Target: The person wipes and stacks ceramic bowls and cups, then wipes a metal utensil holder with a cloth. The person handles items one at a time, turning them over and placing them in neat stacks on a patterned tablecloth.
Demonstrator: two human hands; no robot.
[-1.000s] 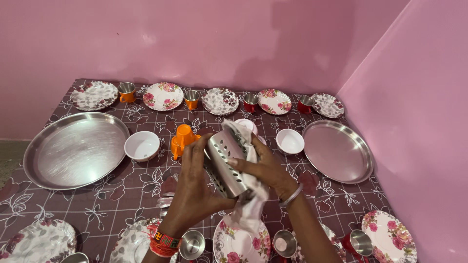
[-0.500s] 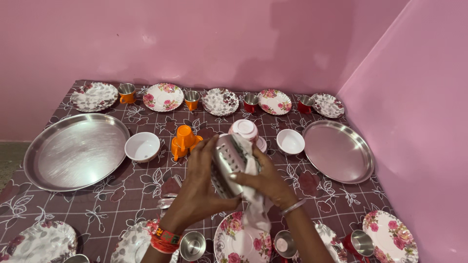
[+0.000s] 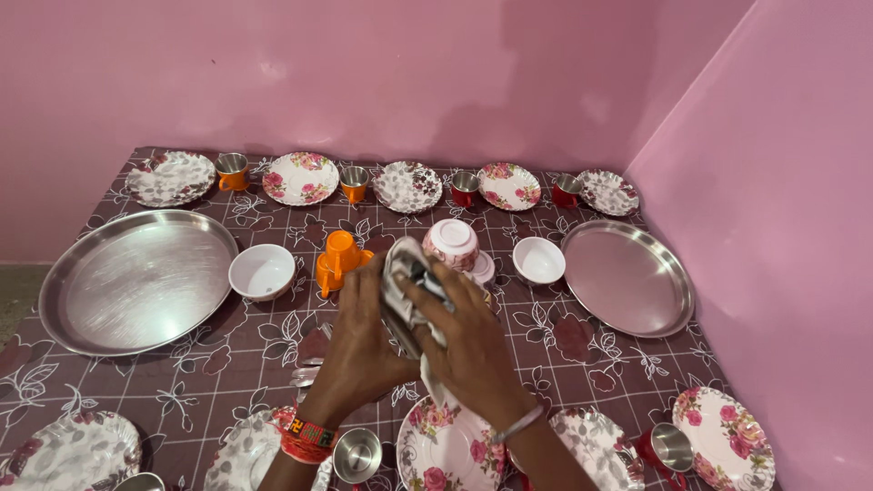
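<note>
My left hand [image 3: 359, 350] grips a perforated steel cutlery holder [image 3: 406, 273] from the left, holding it above the table's middle. My right hand [image 3: 468, 350] presses a white cloth [image 3: 435, 386] over the holder's right side, covering most of it. Only the holder's upper rim and a few slots show between my fingers. The cloth's tail hangs down below my right palm. Just behind the holder stand an upturned pink floral bowl [image 3: 451, 243] and stacked orange cups [image 3: 338, 259].
Large steel trays lie at the left [image 3: 136, 277] and right [image 3: 627, 277]. White bowls [image 3: 262, 271] [image 3: 538, 260] sit between them. Floral plates and small steel cups line the far edge and the near edge. Pink walls close the back and right.
The holder has turned and dropped lower in my hands. My right hand has slid over its top with the cloth, hiding most of the steel that showed before.
</note>
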